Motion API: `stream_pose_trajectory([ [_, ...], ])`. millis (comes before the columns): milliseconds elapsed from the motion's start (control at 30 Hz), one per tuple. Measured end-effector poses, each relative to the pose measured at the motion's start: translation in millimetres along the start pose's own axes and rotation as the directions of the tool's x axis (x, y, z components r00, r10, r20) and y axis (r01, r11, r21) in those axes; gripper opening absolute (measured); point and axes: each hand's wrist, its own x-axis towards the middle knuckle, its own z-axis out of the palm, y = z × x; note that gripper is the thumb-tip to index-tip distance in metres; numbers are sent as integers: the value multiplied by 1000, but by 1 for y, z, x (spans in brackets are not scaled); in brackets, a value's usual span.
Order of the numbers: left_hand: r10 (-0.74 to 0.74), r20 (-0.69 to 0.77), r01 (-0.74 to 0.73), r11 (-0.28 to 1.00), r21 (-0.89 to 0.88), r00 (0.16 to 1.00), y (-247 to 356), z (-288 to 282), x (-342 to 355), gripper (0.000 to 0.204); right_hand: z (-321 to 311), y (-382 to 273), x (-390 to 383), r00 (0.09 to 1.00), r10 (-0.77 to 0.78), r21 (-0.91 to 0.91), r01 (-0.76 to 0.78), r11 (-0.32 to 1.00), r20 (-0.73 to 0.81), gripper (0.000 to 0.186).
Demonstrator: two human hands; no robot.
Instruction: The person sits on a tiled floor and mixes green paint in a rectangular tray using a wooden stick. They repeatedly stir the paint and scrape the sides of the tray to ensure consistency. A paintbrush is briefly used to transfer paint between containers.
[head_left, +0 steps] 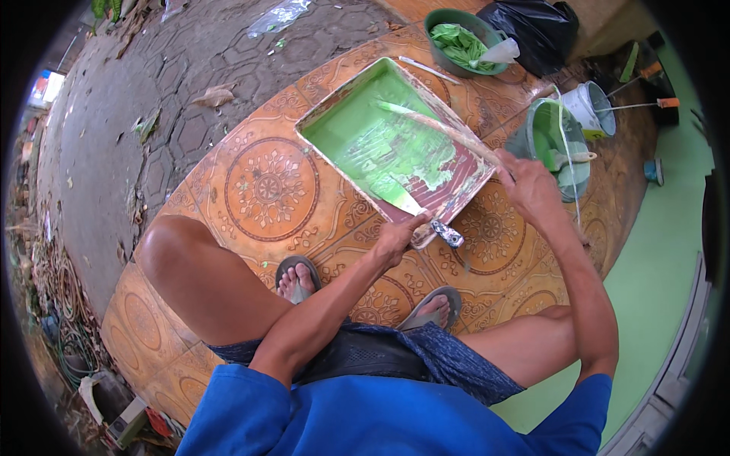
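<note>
The right hand (528, 186) is closed around the end of a long wooden stick smeared with pale green paint (437, 125). The left hand (397, 239) is bent closed at the near edge of a shallow tray with a brown ribbed slope (460, 178), beside a flat tool with a speckled black-and-white handle (447, 232). I cannot tell if it grips the tool, the tray or both. The tray sits on the orange patterned tile floor (270, 186), in front of the feet, with wet green paint (350, 114) at its far end.

If the left hand pushes down hard on the edge, the tray could tip and spill. A quick swing of the stick could fling drops onto the floor. The right arm is near the see-through bucket smeared with green (525, 140), so a bump could knock it over.

The left fingertips are mostly hidden. The tray's underside does not show, and what is inside the shiny black plastic bag (532, 38) at the far right is hidden.
</note>
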Motion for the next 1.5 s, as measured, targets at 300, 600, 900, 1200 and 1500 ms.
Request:
stream_pose_trajectory([
  [300, 10, -6, -10, 992, 127, 1000, -11, -5, 13, 42, -4, 16, 1, 998, 57, 93, -56, 994, -11, 32],
  [600, 13, 6, -14, 994, 111, 1000, -14, -2, 17, 42, -11, 25, -7, 990, 101, 163, -116, 980, 98, 34],
  [900, 17, 51, -19, 999, 29, 999, -13, 3, 15, 37, -9, 34, -12, 982, 128, 182, -152, 971, 135, 34],
  [1200, 20, 42, -23, 997, 67, 999, -15, 3, 19, 34, -6, 38, -10, 992, 90, 174, -105, 979, 94, 34],
  [1500, 108, 58, -104, 993, -54, 993, -14, 3, 14, 42, -9, 29, -2, 980, 168, 119, -180, 976, 103, 34],
])
